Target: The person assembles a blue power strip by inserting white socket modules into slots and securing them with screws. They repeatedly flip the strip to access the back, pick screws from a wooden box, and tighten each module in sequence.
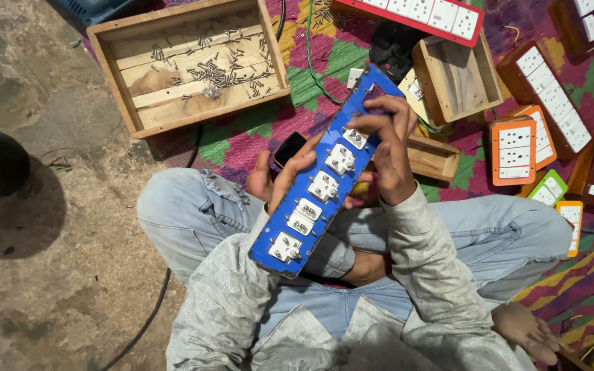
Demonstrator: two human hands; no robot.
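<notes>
We rest the long blue socket plate (324, 180) slantwise over our lap, left hand (280, 175) cupped beneath as support. Right hand (388, 148) pinches closed on the uppermost white socket module (355, 138). Wooden screw tray (190, 62) lies within reach.

Panel: the socket panel (324, 182) slants over the lap, between the left hand (280, 175) and the right hand (386, 148).
Sockets: 5 on the panel, in 1 row.
Tray: the wooden tray (115, 65) sits behind-left; screws (218, 72) lie in it.
Box: the small wooden box (455, 79) sits behind-right.
</notes>
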